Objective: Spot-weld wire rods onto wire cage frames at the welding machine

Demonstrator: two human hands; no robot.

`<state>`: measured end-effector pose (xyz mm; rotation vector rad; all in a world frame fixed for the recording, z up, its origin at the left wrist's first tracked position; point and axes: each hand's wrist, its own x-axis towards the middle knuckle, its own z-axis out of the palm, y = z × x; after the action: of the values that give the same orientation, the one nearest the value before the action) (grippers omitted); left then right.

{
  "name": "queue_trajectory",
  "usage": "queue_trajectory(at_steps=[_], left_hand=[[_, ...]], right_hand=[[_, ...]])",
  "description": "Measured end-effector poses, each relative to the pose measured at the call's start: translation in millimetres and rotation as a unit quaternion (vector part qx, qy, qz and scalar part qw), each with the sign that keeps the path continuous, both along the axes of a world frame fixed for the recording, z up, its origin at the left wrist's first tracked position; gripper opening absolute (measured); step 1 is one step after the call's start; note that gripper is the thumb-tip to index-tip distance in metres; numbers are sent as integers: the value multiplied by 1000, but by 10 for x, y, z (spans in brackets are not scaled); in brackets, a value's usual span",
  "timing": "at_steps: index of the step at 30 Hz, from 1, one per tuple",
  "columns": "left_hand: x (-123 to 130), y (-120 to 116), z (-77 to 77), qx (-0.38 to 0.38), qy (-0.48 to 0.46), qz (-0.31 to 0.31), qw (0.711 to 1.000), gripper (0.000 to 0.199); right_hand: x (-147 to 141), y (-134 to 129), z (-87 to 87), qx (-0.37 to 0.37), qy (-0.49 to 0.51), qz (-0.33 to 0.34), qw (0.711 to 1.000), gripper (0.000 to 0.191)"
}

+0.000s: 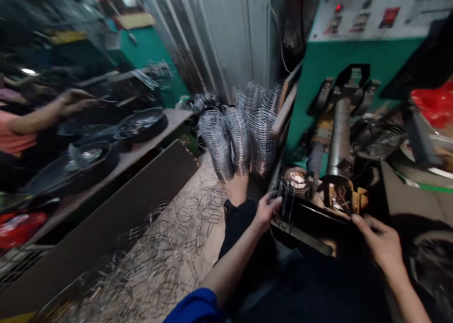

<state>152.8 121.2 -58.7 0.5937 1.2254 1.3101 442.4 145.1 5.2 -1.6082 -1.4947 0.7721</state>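
Observation:
My left hand [265,213] is closed beside the green machine's front, with thin bent wire pieces [289,202] hanging at its fingertips. To the right, my right hand [384,242] pinches thumb against fingers at the lip of the machine's work area; what is between them is too small and dark to make out. Just beyond that hand stand yellowish metal blocks [359,199] under a thick steel cylinder [339,136]. A round dish [296,179] with something bright in it sits between my hands.
Stacks of wire rings [215,143] stand by the corrugated metal wall [226,35]. Loose bent wires [170,247] cover the floor board at left. A bench [180,120] carries black round trays [141,124]; another person's arm [42,113] reaches over it. A red bag [433,106] lies right.

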Motion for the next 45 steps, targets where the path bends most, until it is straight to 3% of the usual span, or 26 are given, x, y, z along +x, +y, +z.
queue_trajectory(at_steps=[3,8,15,28,45], left_hand=[[-26,-65,147,8,-35,-7,999,82],[-26,-121,268,43,-85,-8,995,79],[76,-131,379,60,-48,-13,997,76],[329,-90,454,73,-11,-31,997,89],[510,1,481,65,3,-37,997,97]], right_hand=[[-136,80,89,14,37,32,999,59],[-219,167,39,22,69,80,994,60],[-124,160,-45,6,101,105,989,59],[-149,219,23,21,87,112,990,63],[66,429,-150,36,83,105,990,61]])
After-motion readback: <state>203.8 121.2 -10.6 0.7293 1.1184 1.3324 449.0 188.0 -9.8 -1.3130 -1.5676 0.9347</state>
